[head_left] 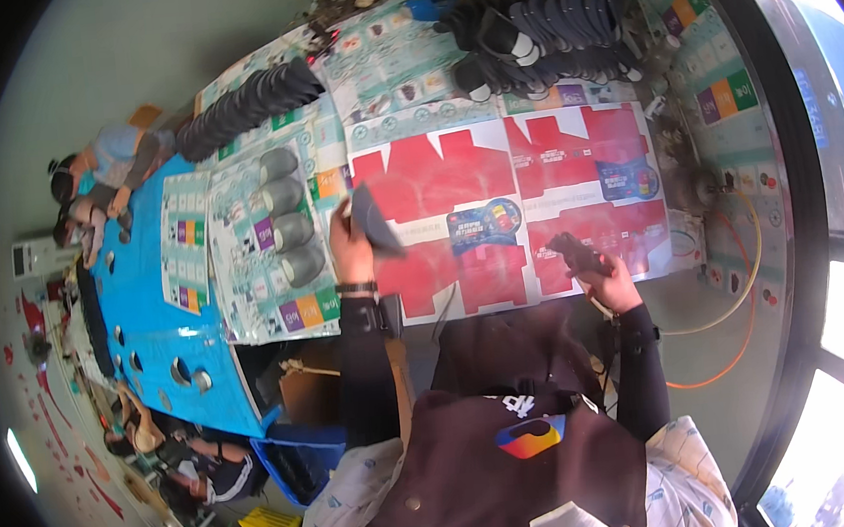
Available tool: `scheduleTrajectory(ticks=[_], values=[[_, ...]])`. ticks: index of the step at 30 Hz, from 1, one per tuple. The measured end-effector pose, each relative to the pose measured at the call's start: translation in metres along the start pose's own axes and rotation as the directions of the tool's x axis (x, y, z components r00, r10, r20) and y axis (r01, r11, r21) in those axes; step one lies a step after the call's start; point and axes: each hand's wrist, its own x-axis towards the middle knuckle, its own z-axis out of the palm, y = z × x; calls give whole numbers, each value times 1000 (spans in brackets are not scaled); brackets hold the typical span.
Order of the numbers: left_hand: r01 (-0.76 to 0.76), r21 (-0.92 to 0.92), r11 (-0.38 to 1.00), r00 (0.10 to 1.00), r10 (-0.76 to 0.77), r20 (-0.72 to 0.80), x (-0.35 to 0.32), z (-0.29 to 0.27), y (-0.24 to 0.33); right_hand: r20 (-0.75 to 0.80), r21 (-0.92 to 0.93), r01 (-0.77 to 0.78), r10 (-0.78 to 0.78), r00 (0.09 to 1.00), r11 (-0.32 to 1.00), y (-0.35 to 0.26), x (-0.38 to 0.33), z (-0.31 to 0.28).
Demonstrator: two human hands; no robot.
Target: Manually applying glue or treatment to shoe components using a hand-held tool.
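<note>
My left hand (350, 245) is closed on the edge of a dark grey, flat, curved piece (374, 222), held tilted over the printed table cover. To the right, my right hand (617, 285) is wrapped round a black spray gun (580, 254) with its front end toward the upper left. A hose seems to run from under this hand to the right. Beneath both hands lies a sheet printed with red box shapes (464, 174) and blue patches. Left of my left hand, several grey rounded cup-like pieces (291, 232) stand in a column.
Overlapping dark pieces form a row (248, 108) at the far left and a larger pile (548, 37) at the far right. A yellow hose (758, 254) and an orange hose (741, 351) loop at the right. People sit around a blue table (142, 278); a blue crate (299, 460) stands below.
</note>
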Motion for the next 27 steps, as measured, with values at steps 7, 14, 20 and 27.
scheduleTrajectory(ticks=[7,14,20,27], values=[[338,333,880,934,-356,-5,-142,-108,-52,131,-121,25,-9,991,992,-28,44,54],[167,521,837,979,-202,10,-128,-67,-116,172,-472,169,-98,980,865,-19,54,115],[113,571,813,972,-211,108,-67,-24,-120,230,-580,231,-115,966,781,-26,54,165],[86,576,813,951,-240,197,-59,-29,-147,291,-643,310,-151,945,700,-36,69,224]])
